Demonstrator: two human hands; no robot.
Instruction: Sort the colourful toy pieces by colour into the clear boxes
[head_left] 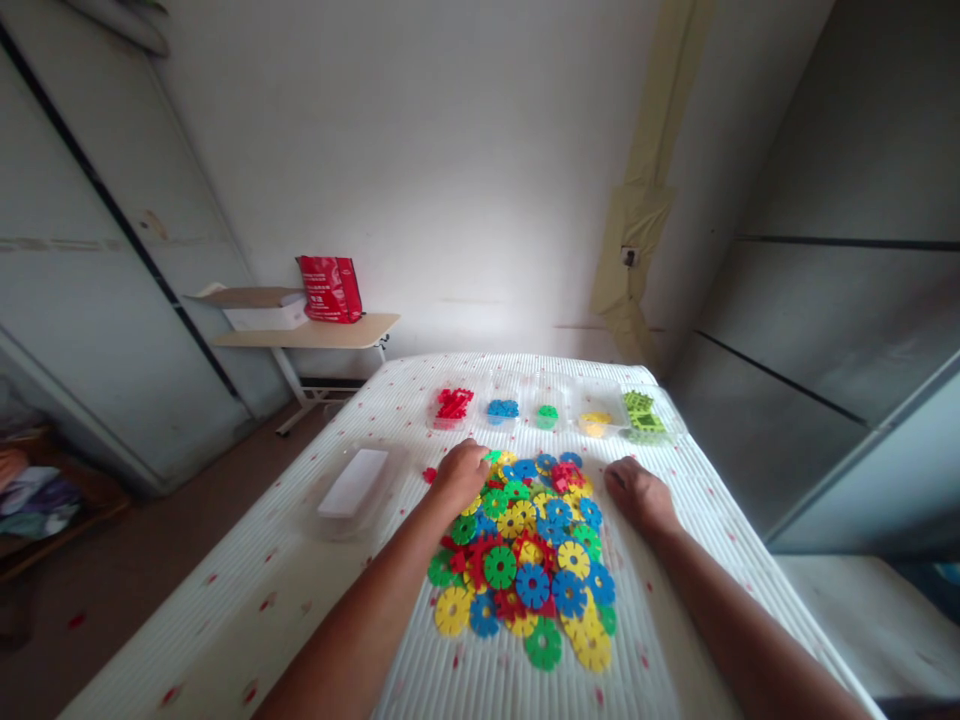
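- While spread over the near middle of the table (225,610), pile of toothed plastic discs (529,560): red, blue, green and yellow, overlapping flat on the white ribbed cloth, stretching near to far between the two forearms.
- Right hand (637,495) resting on bare cloth just right of the pile's far half, knuckles up, fingers folded under and out of sight; holding something or nothing, cannot tell.
- Left hand (461,475) at the far-left corner of the pile, palm down, fingers bent close together, tips pressed down among the green and yellow discs there; touching them for certain, pinching one or not, cannot tell.
- Single red disc (429,475) alone on the cloth, just left of the left hand and level with its knuckles, apart from the pile; far closer to the left hand than to the right, with the whole width of the pile lying between it and the right hand.
- Transparent box (352,485) with a flat white piece inside, farther left again, near the left forearm but not touching it.
- Beyond both hands, a row of small clear tubs along the far edge, left to right: red tub (452,405), blue tub (502,410), green tub (547,415), yellow tub (596,423), light-green tub (643,415); red tub straight beyond the left hand's fingertips, well apart from them.
- Past the table, far left, side table (300,335) bearing a red bag (330,288) and a white box (266,317).
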